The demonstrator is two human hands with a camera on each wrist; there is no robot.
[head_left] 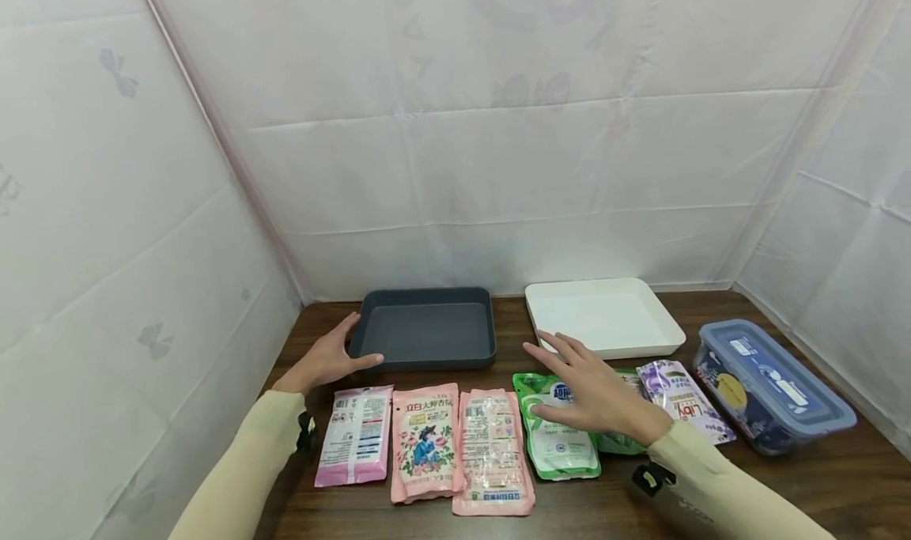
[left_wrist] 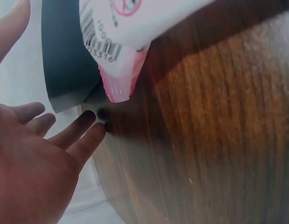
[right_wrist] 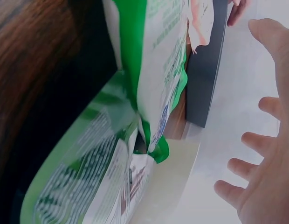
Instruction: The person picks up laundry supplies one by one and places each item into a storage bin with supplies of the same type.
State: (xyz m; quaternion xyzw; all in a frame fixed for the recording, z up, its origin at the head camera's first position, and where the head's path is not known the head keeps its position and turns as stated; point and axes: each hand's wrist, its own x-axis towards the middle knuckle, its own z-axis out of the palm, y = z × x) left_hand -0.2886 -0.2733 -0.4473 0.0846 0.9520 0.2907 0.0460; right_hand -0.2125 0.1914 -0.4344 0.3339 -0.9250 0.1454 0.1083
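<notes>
My left hand [head_left: 330, 358] is spread at the left end of a dark grey tray [head_left: 430, 334], with nothing in its grasp; in the left wrist view its fingers lie close to the tray's side. My right hand [head_left: 594, 386] hovers with fingers spread above a green and white pouch [head_left: 562, 449], holding nothing. Another green pouch [right_wrist: 74, 186] lies beside it, partly hidden in the head view by that hand. Left of these lie two pink pouches, one with a figure in blue [head_left: 427, 445] and one printed with text [head_left: 493, 457], and a pink-and-white pouch [head_left: 356, 437].
A white tray [head_left: 605, 319] stands at the back right. Right of the green pouches lie a purple Libby-like lettered pouch [head_left: 686, 402] and a blue lidded plastic box [head_left: 772, 386]. White cloth walls [head_left: 455, 168] enclose the wooden table [head_left: 299, 516] at the back and sides.
</notes>
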